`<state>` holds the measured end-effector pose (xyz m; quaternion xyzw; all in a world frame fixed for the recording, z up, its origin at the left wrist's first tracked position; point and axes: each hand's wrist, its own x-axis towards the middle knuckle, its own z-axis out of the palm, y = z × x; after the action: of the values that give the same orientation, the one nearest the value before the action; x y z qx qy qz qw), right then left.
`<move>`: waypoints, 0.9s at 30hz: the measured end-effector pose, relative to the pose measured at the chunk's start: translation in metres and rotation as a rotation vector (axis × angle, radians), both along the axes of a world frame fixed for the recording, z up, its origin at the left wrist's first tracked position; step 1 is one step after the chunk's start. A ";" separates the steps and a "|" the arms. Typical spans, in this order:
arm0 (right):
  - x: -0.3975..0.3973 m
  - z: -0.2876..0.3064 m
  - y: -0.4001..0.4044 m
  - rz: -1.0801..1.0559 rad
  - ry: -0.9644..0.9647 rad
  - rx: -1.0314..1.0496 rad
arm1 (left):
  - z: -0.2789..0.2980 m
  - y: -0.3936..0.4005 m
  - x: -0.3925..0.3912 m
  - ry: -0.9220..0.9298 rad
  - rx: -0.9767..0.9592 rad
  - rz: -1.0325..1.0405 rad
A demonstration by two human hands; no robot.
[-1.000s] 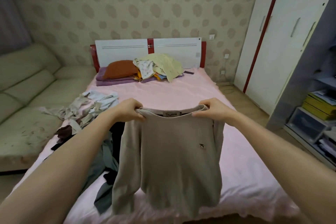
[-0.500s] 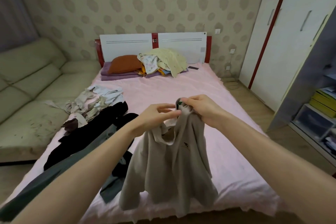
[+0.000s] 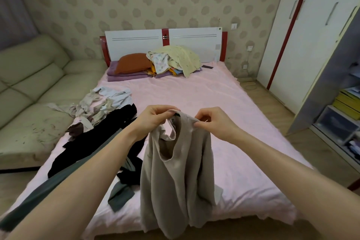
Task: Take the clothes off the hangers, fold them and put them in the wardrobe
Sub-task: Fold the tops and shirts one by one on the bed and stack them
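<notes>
- The left hand point(image 3: 153, 118) and the right hand point(image 3: 213, 121) are raised side by side over the bed point(image 3: 224, 103), close together but not touching.
- The left fingers point(image 3: 165, 108) are curled and pinch the collar end of a beige sweater point(image 3: 179, 177); the right fingers point(image 3: 202, 115) pinch the same top edge just to their right.
- The sweater hangs below both sets of fingers, folded lengthwise, its neck opening sagging under the left fingers and its hem reaching past the foot of the bed.
- Left of the fingers and below the left forearm, black clothes point(image 3: 93, 138) and a grey garment point(image 3: 120, 195) lie on the pink sheet.
- Farther left and beyond the fingers sits a heap of pale clothes point(image 3: 103, 103).
- Far beyond the fingers, at the headboard, lie an orange pillow point(image 3: 132, 62) and a yellow pile point(image 3: 175, 58).
- To the right of the fingers stands the white wardrobe point(image 3: 311, 35), doors closed.
</notes>
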<state>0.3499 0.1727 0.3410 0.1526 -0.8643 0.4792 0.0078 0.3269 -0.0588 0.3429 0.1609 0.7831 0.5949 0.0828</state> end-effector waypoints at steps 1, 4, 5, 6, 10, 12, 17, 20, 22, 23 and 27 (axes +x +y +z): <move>0.000 -0.003 -0.003 -0.033 0.096 0.008 | 0.002 0.000 0.001 -0.005 -0.056 -0.031; 0.002 -0.009 -0.018 -0.083 0.326 0.074 | 0.006 0.006 0.004 0.029 -0.293 -0.089; 0.002 -0.011 -0.023 -0.090 0.362 0.092 | 0.006 0.010 0.004 0.080 -0.331 -0.071; 0.001 -0.013 -0.027 -0.101 0.377 0.097 | 0.005 0.014 0.005 0.134 -0.331 -0.061; -0.004 -0.016 -0.039 -0.195 0.335 0.035 | 0.004 0.017 0.002 0.232 -0.195 -0.015; -0.004 -0.019 -0.040 -0.195 0.241 -0.033 | 0.005 0.011 -0.005 0.251 -0.156 0.031; -0.004 -0.040 -0.037 -0.118 0.010 -0.110 | 0.015 -0.002 -0.020 0.326 -0.079 0.165; -0.007 -0.043 -0.036 -0.163 0.003 -0.104 | 0.015 -0.008 -0.028 0.335 -0.053 0.189; -0.009 -0.042 -0.038 -0.176 0.014 -0.068 | 0.014 -0.010 -0.030 0.333 -0.029 0.205; -0.010 -0.042 -0.040 -0.172 0.019 -0.053 | 0.013 -0.010 -0.031 0.334 -0.016 0.216; -0.006 -0.050 -0.046 -0.159 0.063 0.055 | 0.012 -0.013 -0.033 0.345 -0.057 0.226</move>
<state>0.3435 0.1268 0.2911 0.0988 -0.8860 0.4479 0.0689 0.2936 -0.0714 0.3544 0.1690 0.8153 0.5416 -0.1153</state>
